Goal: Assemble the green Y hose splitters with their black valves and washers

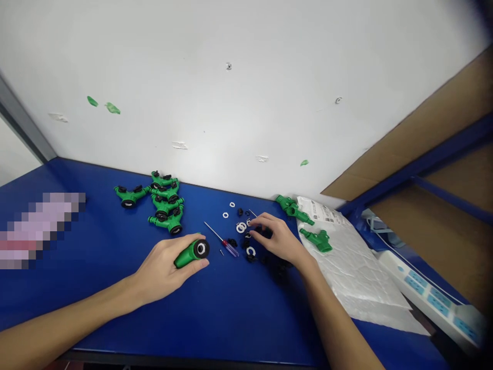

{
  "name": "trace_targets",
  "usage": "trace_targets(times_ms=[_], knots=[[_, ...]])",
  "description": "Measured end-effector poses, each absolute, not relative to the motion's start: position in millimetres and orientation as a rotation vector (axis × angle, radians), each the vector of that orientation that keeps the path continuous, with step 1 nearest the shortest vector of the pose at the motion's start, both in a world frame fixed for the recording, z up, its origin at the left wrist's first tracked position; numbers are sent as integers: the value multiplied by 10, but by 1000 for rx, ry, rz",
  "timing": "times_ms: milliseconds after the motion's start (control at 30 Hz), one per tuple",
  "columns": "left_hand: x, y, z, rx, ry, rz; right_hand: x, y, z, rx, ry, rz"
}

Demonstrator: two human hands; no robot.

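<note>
A green fitting point(187, 255) is gripped in my left hand point(164, 267), its black-rimmed round opening facing up and toward the right. My right hand point(275, 236) hovers over the small parts, thumb and forefinger apart at a white ring point(249, 222); whether it touches anything is unclear. Around it lie more white rings point(250, 252) and small black parts point(232, 242). Between my hands rests a screwdriver point(230, 248) with a clear purple and red handle. Several green fittings with black parts point(165, 222) stand grouped at the left.
At the right, plain green fittings point(318, 240) lie on and beside a white padded bag point(354, 267). A white power strip point(427, 298) is beyond it. The blue table point(215, 313) meets a white wall panel point(215, 118) at the back.
</note>
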State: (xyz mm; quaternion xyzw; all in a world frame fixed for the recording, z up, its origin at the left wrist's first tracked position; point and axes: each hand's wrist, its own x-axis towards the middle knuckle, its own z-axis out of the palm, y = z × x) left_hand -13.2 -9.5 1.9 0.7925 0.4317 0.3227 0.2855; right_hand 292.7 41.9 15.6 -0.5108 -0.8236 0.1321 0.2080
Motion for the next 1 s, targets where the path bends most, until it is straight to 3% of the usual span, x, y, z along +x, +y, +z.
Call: trace_targets(times_ms=[433,1000], knots=[[-129,-125,-6,2142,1108,918,2778,296,227,-1470,-2453,641],[-141,-154,-17,2089,1015,873,2628,212,176,-1260,-2198,501]])
